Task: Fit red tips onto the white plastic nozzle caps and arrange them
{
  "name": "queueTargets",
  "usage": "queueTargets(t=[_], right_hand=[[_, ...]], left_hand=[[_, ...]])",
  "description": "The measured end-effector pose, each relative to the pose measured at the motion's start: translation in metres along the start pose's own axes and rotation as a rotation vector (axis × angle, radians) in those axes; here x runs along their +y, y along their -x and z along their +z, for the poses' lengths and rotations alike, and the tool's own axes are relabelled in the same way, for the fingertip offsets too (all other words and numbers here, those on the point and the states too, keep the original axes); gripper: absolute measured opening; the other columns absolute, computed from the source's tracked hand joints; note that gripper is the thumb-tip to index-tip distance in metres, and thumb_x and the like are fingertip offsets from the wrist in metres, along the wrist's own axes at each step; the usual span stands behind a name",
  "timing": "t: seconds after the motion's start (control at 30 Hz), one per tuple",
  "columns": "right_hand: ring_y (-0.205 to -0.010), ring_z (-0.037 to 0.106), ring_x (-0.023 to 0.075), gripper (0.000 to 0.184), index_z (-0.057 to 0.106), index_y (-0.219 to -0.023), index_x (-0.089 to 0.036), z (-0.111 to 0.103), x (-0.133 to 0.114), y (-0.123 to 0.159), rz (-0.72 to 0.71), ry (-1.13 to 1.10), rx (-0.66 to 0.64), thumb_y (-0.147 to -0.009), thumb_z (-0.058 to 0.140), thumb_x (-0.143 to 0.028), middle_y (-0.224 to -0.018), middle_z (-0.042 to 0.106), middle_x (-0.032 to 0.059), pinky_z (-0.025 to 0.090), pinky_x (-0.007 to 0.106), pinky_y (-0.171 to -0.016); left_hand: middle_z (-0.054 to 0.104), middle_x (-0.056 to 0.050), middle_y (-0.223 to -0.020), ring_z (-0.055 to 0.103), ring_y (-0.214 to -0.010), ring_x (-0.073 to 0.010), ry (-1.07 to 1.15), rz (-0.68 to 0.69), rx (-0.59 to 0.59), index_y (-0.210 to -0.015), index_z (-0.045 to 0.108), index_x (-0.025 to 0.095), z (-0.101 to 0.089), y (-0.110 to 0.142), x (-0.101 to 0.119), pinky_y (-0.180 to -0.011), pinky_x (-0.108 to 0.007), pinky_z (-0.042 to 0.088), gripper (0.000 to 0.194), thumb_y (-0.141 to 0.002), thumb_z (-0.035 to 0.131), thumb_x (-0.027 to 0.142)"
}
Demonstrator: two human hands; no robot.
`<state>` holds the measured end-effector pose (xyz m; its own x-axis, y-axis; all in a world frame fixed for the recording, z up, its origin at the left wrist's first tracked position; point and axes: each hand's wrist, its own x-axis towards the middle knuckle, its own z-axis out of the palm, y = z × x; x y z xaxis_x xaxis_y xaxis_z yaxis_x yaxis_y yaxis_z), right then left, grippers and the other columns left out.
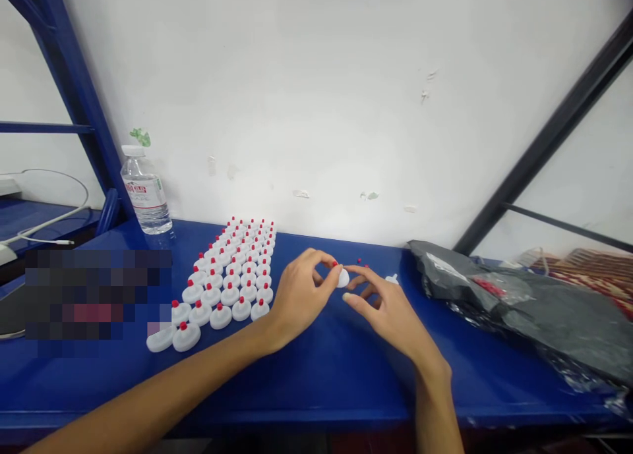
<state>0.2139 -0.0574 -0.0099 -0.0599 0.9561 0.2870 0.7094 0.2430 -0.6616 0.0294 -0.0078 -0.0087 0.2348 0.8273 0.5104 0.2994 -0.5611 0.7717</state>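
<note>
At a blue tabletop [321, 381], we pinch a small white cap [343, 279] between the thumb and forefinger of our left hand [299, 292], a red tip [335, 264] showing at the fingers' ends. Our right hand [388, 312] stands just beside it, thumb and fingers parted and curved — whether a fingertip touches the cap, we cannot tell.

To handle the piece well, we judge it best to line up red tip and white body, steady the rim with the right fingers, and press or turn evenly; a slanted push could leave the tip crooked. A light pinch should serve, as so small a part may slip if squeezed hard.

Left of our left hand, red-tipped white caps [220, 317] stand in close rows — a careless forearm could scatter the nearest. Just beyond our right fingers lie loose red pieces [359, 260] and a white piece [392, 279]; well to that hand's right spreads a grey plastic bag [539, 322].
</note>
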Motion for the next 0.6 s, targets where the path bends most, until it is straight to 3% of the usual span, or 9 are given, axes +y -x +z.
queueTargets(t=[0.07, 0.17, 0.3, 0.4, 0.5, 0.6], right_hand=[[-0.079, 0.068, 0.0185, 0.048, 0.059, -0.137, -0.030, -0.001, 0.000, 0.001, -0.017, -0.052, 0.018, -0.096, 0.057, -0.055, -0.109, 0.073, 0.0042, 0.052, 0.030, -0.066], [-0.078, 0.069, 0.0184, 0.046, 0.061, -0.135, -0.029, 0.000, 0.001, 0.000, -0.032, -0.079, 0.032, -0.098, 0.053, -0.056, -0.107, 0.072, 0.0048, 0.053, 0.030, -0.065], [-0.073, 0.069, 0.0187, 0.043, 0.066, -0.127, -0.029, 0.001, 0.001, -0.001, -0.002, -0.043, 0.040, -0.098, 0.051, -0.057, -0.103, 0.074, 0.0045, 0.053, 0.030, -0.063], [-0.072, 0.069, 0.0186, 0.042, 0.068, -0.124, -0.029, 0.002, 0.000, -0.002, 0.018, -0.022, 0.032, -0.098, 0.051, -0.057, -0.100, 0.074, 0.0034, 0.054, 0.031, -0.065], [-0.070, 0.069, 0.0182, 0.041, 0.070, -0.120, -0.029, 0.002, -0.001, -0.002, 0.023, -0.003, 0.021, -0.098, 0.051, -0.058, -0.096, 0.074, 0.0022, 0.054, 0.031, -0.066], [-0.070, 0.068, 0.0186, 0.041, 0.071, -0.115, -0.028, 0.003, 0.002, -0.003, 0.014, 0.006, 0.018, -0.098, 0.050, -0.058, -0.091, 0.075, 0.0023, 0.054, 0.031, -0.067]], left_hand=[[0.070, -0.001, -0.098, 0.062, -0.064, -0.0104, -0.054, 0.023, 0.013, -0.094, 0.069, 0.020, -0.017, 0.004, 0.013, -0.062, -0.025, 0.046, 0.016, -0.094, 0.061, 0.034], [0.070, 0.000, -0.097, 0.061, -0.062, -0.0100, -0.185, 0.033, -0.001, -0.093, 0.071, 0.023, -0.050, 0.028, 0.023, -0.061, -0.025, 0.046, 0.017, -0.095, 0.058, 0.033], [0.068, 0.000, -0.093, 0.055, -0.055, -0.0097, -0.454, -0.040, 0.193, -0.094, 0.072, 0.024, -0.100, 0.081, 0.006, -0.055, -0.025, 0.043, 0.020, -0.092, 0.059, 0.039], [0.063, 0.003, -0.075, 0.048, -0.047, -0.0100, -0.603, -0.170, 0.168, -0.095, 0.074, 0.026, -0.129, 0.112, -0.015, -0.049, -0.024, 0.041, 0.026, -0.089, 0.060, 0.047], [0.063, 0.002, -0.072, 0.051, -0.048, -0.0114, -0.684, -0.233, 0.111, -0.094, 0.076, 0.027, -0.139, 0.126, -0.030, -0.049, -0.024, 0.042, 0.030, -0.087, 0.059, 0.050], [0.066, 0.000, -0.075, 0.060, -0.056, -0.0147, -0.736, -0.252, 0.098, -0.096, 0.077, 0.027, -0.137, 0.124, -0.039, -0.054, -0.025, 0.046, 0.032, -0.090, 0.054, 0.048]])
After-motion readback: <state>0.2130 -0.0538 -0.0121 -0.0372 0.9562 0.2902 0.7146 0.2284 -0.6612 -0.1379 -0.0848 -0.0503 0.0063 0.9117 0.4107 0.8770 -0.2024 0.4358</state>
